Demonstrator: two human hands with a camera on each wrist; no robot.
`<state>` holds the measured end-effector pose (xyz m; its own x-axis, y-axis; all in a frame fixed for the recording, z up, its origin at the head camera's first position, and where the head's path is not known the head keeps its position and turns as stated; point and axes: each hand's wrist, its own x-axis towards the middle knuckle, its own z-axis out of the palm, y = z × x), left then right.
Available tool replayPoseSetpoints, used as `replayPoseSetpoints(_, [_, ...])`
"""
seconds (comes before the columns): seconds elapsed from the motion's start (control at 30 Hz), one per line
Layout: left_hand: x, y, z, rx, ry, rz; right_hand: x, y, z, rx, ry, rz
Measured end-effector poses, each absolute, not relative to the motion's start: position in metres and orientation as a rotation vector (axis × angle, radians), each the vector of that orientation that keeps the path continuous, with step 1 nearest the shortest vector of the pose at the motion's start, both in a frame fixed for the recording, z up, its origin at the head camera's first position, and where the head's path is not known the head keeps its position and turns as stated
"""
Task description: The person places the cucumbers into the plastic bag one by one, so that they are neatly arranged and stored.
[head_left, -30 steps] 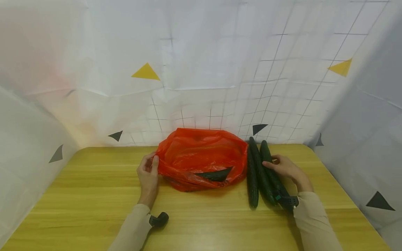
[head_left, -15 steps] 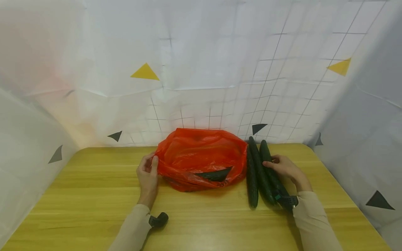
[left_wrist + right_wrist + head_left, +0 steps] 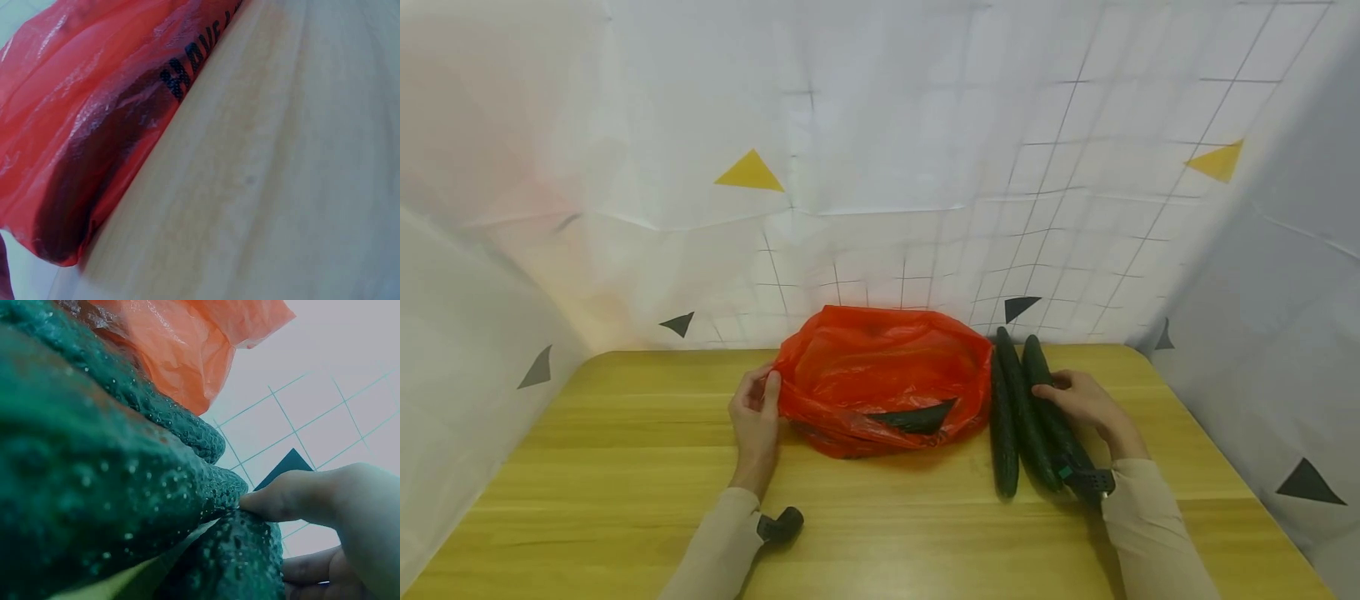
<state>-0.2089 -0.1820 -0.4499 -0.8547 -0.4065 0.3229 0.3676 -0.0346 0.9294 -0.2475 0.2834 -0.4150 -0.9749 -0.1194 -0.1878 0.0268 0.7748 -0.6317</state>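
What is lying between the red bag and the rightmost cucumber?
Two other cucumbers lie there, side by side; the head view shows them.

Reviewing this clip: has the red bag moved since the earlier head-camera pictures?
No. In the head view, the red bag keeps the same position against the black triangle on the wall.

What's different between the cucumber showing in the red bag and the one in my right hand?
The bagged cucumber lies crosswise; the gripped cucumber points away from you. The red bag partly covers the bagged cucumber, while the gripped cucumber lies outside it, held by your right hand. Both are dark green.
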Motion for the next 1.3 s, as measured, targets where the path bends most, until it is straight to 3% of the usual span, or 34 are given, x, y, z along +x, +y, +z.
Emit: replayPoseSetpoints(1.3, [-0.211,-0.183,-0.455,0.002,-1.812,-1.887,-0.229,0.267,-0.364,-0.135,3.107,-1.377])
